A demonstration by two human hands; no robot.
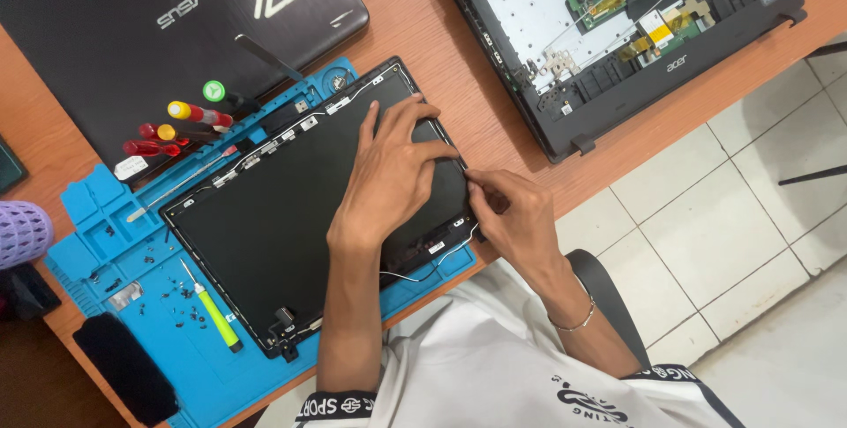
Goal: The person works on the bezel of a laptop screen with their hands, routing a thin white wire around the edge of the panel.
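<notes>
Nearest the desk's (494, 128) front edge, the left hand (388, 172) lies flat, fingers spread, on a black laptop display panel (291, 216) atop a blue work mat (221, 375). Right hand (512, 216) pinches the panel's right edge, fingertips closed (whether on frame or cable, I cannot tell). Green-handled screwdriver (216, 315) and loose screws (181, 296) lie on the mat's near-left part. Farther off: red-and-yellow screwdrivers (176, 132), a closed dark laptop (132, 31) at the far-left corner, an opened laptop base (618, 31) far right.
</notes>
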